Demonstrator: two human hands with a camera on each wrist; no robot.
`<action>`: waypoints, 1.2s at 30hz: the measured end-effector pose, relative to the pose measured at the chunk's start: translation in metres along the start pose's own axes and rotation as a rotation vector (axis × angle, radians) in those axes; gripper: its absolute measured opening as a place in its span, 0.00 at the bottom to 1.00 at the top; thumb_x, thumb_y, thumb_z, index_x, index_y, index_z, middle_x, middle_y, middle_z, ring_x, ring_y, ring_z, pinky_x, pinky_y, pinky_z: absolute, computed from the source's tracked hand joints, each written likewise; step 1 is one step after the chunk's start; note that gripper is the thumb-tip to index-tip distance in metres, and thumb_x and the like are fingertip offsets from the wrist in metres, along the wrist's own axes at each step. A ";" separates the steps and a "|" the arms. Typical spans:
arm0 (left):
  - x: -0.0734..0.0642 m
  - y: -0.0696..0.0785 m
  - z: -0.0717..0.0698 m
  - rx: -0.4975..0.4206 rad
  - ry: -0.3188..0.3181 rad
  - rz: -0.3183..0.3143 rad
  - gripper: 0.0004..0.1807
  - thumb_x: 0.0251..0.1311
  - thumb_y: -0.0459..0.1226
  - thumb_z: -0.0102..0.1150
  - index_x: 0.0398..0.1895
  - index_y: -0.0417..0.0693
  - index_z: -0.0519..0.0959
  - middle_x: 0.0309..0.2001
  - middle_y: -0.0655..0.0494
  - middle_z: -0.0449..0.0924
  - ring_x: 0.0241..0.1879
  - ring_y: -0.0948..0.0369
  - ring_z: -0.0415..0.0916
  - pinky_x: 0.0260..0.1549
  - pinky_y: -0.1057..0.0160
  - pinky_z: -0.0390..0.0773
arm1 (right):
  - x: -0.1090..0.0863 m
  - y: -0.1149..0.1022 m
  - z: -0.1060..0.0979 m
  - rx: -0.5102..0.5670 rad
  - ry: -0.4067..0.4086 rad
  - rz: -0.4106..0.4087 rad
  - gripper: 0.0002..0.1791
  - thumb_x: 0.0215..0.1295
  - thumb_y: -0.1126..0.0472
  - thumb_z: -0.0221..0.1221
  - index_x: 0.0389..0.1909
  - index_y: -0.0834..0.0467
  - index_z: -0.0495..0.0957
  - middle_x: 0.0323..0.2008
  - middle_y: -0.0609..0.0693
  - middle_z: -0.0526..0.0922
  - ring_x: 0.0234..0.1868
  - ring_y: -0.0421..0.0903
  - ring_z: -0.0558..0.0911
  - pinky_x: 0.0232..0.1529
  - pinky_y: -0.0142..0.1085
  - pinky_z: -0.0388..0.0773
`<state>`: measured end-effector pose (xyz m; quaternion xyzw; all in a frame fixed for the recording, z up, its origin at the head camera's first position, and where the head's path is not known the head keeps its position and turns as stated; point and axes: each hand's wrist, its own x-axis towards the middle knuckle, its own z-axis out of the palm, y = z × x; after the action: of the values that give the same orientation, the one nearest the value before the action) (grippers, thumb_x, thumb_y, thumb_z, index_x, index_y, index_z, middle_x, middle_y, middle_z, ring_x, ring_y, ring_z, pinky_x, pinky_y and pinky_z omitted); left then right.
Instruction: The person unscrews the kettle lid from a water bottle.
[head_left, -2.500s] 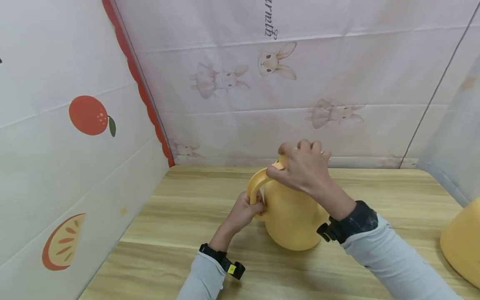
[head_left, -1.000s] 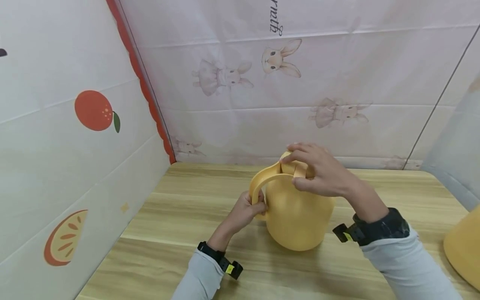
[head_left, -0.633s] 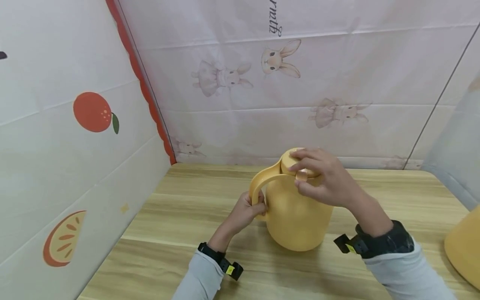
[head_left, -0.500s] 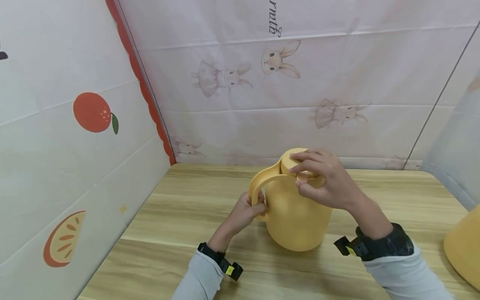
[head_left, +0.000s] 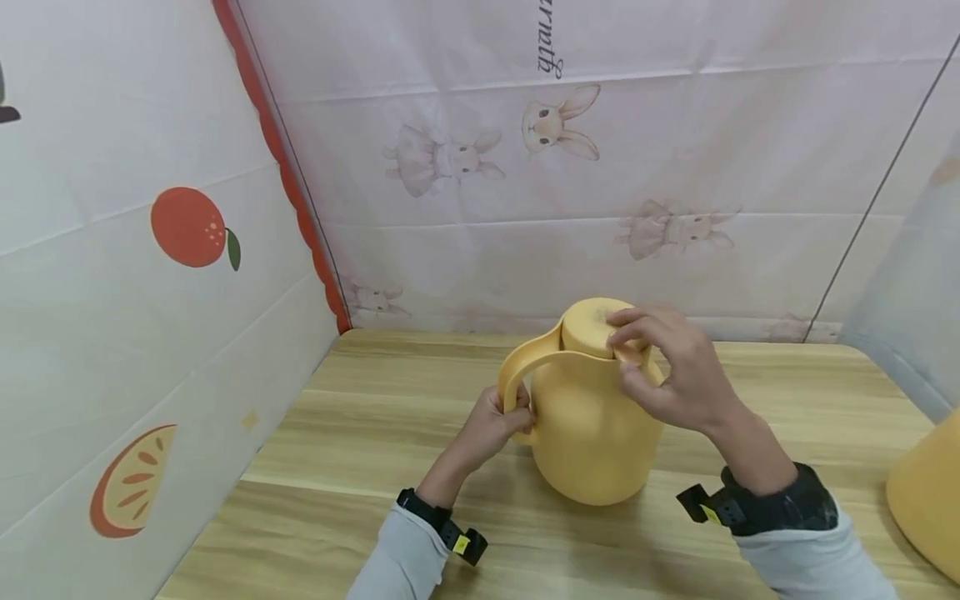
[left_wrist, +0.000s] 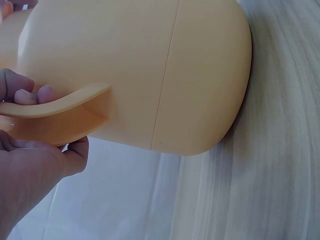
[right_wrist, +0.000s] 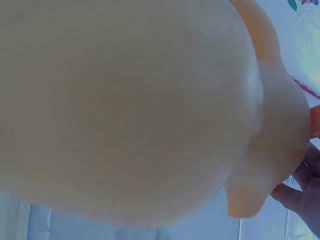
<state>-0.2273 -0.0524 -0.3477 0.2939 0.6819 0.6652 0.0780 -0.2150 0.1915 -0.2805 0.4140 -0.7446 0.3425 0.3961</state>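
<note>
A yellow jug (head_left: pixel 596 433) with a loop handle (head_left: pixel 517 367) stands upright on the wooden table. My left hand (head_left: pixel 483 425) grips the lower part of that handle; the left wrist view shows fingers on one side of it and the thumb on the other. A round lid (head_left: pixel 588 325) sits in the jug's mouth, with a small orange tab (head_left: pixel 630 356) at its side. My right hand (head_left: pixel 678 371) pinches the lid at this tab, fingertips above and thumb below. In the right wrist view, the jug's body fills most of the picture.
Another yellow rounded object (head_left: pixel 930 500) is cut off by the right edge of the head view. The wooden table (head_left: pixel 360 450) meets a white fruit-printed wall covering (head_left: pixel 97 333) at left and a rabbit-printed one (head_left: pixel 465 267) behind.
My right hand has come from over the jug's top to its right side, and the lid's tab has turned rightward with it, baring more lid. My left hand keeps its grip on the handle.
</note>
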 end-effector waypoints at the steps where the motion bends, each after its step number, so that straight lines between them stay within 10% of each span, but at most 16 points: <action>1: 0.000 0.000 0.000 0.001 0.001 -0.002 0.07 0.50 0.18 0.44 0.21 0.33 0.63 0.20 0.56 0.63 0.25 0.59 0.67 0.28 0.62 0.70 | -0.002 0.001 -0.001 -0.007 0.016 0.007 0.11 0.43 0.66 0.53 0.30 0.62 0.78 0.40 0.60 0.80 0.42 0.56 0.76 0.43 0.31 0.68; 17: -0.001 -0.001 -0.001 -0.003 0.006 -0.013 0.06 0.51 0.19 0.44 0.22 0.32 0.64 0.21 0.54 0.66 0.26 0.56 0.67 0.28 0.64 0.71 | -0.014 0.019 -0.008 -0.047 0.159 0.092 0.07 0.47 0.73 0.55 0.28 0.66 0.80 0.35 0.61 0.82 0.41 0.44 0.77 0.35 0.23 0.67; 26: -0.001 -0.001 0.001 0.001 0.016 -0.012 0.07 0.51 0.20 0.45 0.20 0.35 0.64 0.20 0.55 0.65 0.26 0.57 0.67 0.28 0.65 0.71 | -0.011 0.016 -0.013 -0.205 0.158 0.376 0.07 0.53 0.67 0.61 0.28 0.69 0.81 0.28 0.57 0.74 0.31 0.43 0.68 0.29 0.31 0.61; 36: -0.001 -0.001 0.001 -0.006 0.022 -0.016 0.06 0.51 0.19 0.44 0.21 0.32 0.63 0.21 0.54 0.65 0.25 0.58 0.67 0.27 0.66 0.71 | 0.016 0.023 -0.022 -0.126 -0.072 0.736 0.15 0.63 0.54 0.57 0.37 0.64 0.79 0.29 0.55 0.76 0.28 0.47 0.68 0.24 0.32 0.64</action>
<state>-0.2269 -0.0522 -0.3491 0.2809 0.6831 0.6698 0.0766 -0.2340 0.2145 -0.2609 0.1050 -0.8766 0.4007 0.2449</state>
